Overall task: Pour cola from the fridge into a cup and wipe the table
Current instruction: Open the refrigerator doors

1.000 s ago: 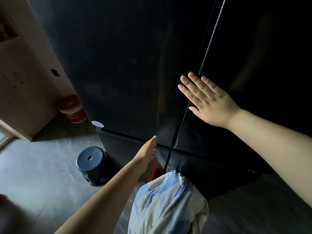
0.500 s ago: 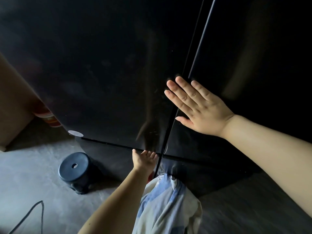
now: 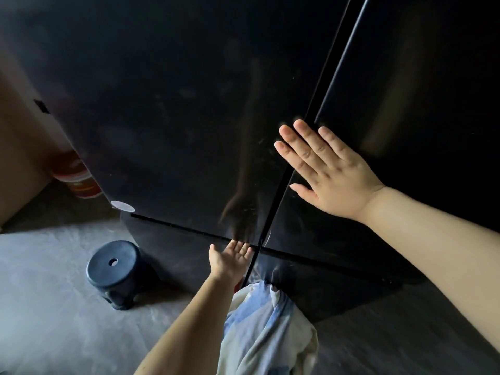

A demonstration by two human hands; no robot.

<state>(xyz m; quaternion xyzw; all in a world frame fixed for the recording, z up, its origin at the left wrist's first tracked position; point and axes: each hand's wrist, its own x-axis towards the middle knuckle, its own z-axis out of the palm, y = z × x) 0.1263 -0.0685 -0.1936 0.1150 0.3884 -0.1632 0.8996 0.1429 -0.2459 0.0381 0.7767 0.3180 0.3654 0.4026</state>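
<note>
The black fridge (image 3: 189, 117) fills the upper view, its two upper doors meeting at a dark vertical seam. The left hand (image 3: 230, 259) reaches palm-up under the left door's bottom edge beside the seam, fingers hooked there, holding nothing else. The right hand (image 3: 327, 169) lies flat and spread against the right door. A dark round stool (image 3: 116, 272) stands on the floor near the fridge's lower left corner.

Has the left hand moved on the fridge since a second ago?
Yes. The left hand has turned palm-up and tucked its fingertips under the bottom edge of the left fridge door, closer to the vertical seam between the doors than before.
</note>
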